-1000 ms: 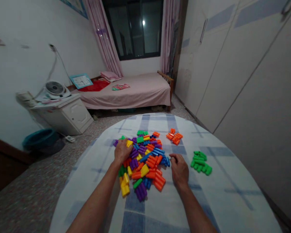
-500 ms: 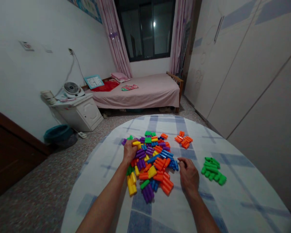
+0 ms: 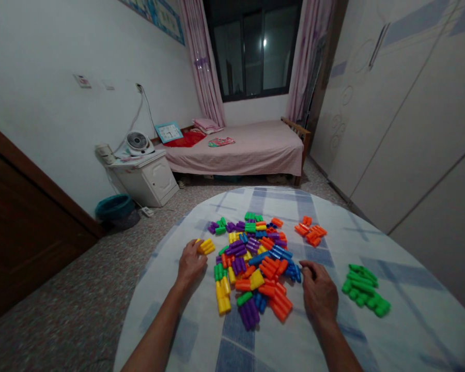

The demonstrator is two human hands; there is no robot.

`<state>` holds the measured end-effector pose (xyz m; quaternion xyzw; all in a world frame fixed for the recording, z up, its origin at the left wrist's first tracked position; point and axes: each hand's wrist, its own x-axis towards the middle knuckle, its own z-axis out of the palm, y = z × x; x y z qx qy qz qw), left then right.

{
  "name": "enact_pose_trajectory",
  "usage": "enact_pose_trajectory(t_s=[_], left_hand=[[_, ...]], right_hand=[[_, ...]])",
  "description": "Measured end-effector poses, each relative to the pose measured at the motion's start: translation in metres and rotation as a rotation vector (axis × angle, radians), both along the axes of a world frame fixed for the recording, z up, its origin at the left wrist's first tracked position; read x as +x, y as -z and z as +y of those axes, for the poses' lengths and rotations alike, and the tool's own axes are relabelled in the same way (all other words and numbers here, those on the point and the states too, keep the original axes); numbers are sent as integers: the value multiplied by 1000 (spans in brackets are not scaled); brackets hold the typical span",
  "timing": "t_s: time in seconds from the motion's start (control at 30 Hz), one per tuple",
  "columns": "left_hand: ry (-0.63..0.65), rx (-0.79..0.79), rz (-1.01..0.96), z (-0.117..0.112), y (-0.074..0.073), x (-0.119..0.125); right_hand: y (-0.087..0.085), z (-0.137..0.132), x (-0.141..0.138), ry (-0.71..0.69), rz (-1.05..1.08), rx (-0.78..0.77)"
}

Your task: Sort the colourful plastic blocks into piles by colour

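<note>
A pile of coloured plastic building blocks (image 3: 251, 253) lies in the middle of the table, in purple, orange, blue, yellow and green. Just left of that pile, my left hand (image 3: 191, 263) is closed on a yellow block (image 3: 206, 246), held low at the table. My right hand (image 3: 320, 290) rests on the cloth at the pile's right side, fingers curled beside some blue blocks (image 3: 293, 271). Whether anything is between its fingertips cannot be made out. Farther right sits a group of green blocks (image 3: 366, 290); a smaller orange group (image 3: 310, 231) lies behind.
The round table wears a white and blue checked cloth (image 3: 194, 336). Beyond it stand a bed (image 3: 248, 155) with a pink sheet, a white cabinet (image 3: 151, 181) carrying a fan (image 3: 137, 141), and a teal bin (image 3: 114, 207). A tall wardrobe (image 3: 403, 103) lines the right.
My left hand has drawn the yellow block out of the pile toward the left. My right hand stays beside the blue blocks. The whole view has shifted a little leftward.
</note>
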<state>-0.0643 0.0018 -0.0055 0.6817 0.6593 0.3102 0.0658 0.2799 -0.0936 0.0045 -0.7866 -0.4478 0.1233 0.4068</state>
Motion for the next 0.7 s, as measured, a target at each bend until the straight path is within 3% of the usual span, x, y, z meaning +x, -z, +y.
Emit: enact_pose_trajectory(t_s=[0.13,0.23,0.4,0.57,0.7], left_hand=[[-28,-25,50,0,-8,7],[-66,44,77,9,-22,15],[75,42,190,43,-40,33],[179,-221,324,77,-39,43],[159,-236,326,85,-32,41]], right_hand=[[0,1,0,-8,8,2],[-2,1,0,-5,6,-6],[-1,1,-1,-5,8,-8],[3,1,1,-7,21,-9],[5,1,1,-11,21,-6]])
